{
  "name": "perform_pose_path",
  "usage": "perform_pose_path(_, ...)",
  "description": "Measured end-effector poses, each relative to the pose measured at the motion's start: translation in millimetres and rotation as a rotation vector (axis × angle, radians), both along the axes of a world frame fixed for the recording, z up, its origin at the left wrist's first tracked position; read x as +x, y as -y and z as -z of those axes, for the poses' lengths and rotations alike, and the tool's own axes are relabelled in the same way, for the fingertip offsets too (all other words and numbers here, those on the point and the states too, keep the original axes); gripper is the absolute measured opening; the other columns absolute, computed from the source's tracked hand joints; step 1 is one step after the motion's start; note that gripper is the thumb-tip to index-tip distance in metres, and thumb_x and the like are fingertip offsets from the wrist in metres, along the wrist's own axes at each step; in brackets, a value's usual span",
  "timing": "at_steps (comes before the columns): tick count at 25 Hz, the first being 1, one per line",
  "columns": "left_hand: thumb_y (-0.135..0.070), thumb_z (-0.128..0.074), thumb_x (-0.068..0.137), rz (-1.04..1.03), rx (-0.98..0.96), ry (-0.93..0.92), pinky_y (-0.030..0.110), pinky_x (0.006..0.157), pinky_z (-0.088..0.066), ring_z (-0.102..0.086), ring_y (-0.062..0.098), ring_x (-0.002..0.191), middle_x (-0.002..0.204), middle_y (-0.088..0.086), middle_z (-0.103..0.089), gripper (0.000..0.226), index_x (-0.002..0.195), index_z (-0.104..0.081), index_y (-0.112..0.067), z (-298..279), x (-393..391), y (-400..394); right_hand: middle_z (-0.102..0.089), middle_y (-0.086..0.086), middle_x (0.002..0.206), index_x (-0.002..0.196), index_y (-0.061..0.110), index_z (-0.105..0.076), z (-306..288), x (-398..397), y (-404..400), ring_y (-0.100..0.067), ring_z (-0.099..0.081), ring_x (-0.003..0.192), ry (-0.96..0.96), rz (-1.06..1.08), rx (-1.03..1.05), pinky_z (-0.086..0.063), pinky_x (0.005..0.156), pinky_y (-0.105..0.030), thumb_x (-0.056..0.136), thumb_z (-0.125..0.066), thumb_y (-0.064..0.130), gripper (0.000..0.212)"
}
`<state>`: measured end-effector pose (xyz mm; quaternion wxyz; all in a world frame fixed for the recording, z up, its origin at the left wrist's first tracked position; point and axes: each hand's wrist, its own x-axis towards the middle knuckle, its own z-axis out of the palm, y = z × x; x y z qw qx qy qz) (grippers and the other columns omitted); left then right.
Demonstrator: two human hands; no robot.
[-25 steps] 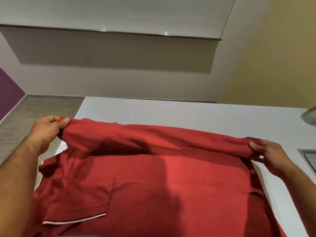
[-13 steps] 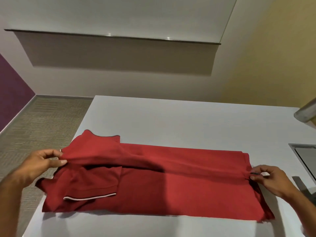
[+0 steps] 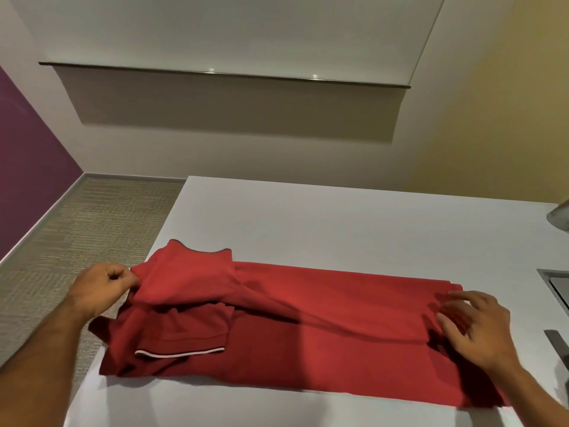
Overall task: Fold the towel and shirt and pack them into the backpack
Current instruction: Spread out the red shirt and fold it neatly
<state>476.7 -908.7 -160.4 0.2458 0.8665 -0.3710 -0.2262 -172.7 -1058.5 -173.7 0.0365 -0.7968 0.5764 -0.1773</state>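
1. Far left, we see a purple wall (image 3: 27, 155) meeting a ribbed carpet (image 3: 101, 223) beside the table.
2. Our left hand (image 3: 100, 289) sits at the shirt's left end, its fingers curled and pinching a raised fold of red cloth at the shoulder.
3. The shirt (image 3: 308, 331) lies lengthwise across the near part of the white table (image 3: 323, 223), folded into a long band with its collar end to the left.
4. The collar (image 3: 200, 251) points away from us at the left end, lying flat on the table.
5. A sleeve (image 3: 184, 334) with a white-trimmed cuff lies folded on top of the shirt's left part, below the lifted fold.
6. From the pinched fold a loose ridge of cloth runs rightward across the shirt toward the other hand.
7. Our right hand (image 3: 474, 331) rests on the shirt's right end, fingers spread and nearly straight, pressing the cloth down rather than grasping it.
8. At the right edge we see a recessed metal frame (image 3: 554, 282) set in the table, and above it a grey object (image 3: 558, 215) cut off by the frame edge; we cannot tell what it is.
9. Towel and backpack do not show.
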Motion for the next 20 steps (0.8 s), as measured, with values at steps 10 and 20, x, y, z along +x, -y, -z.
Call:
perform_pose_path(10,-0.032,-0.093,0.061,-0.159,0.188,-0.19,0.036,0.076,-0.049,-0.067,0.03,0.079,0.076,0.013,-0.072,0.038,0.062,-0.062,-0.011,-0.6,-14.5,34.5,-0.067,0.01,0.077,0.091,0.029,-0.072,25.0,170.4,-12.2,-0.009,-0.065,0.073,0.379,-0.278,0.511,-0.05,0.068,-0.022,0.07,-0.084,0.046,0.03)
perform_pose_path(20,0.0,-0.079,0.076,-0.166,0.038,-0.38,0.025,0.062,-0.038,-0.052,0.02,0.07,0.071,0.009,-0.062,0.013,0.073,-0.067,0.002,-4.5,-17.9,17.3,-0.058,0.014,0.054,0.065,0.03,-0.065,35.7,233.4,-27.2,-0.001,-0.052,0.052,0.369,-0.374,0.663,-0.046,0.059,-0.023,0.081,-0.076,0.018,0.023)
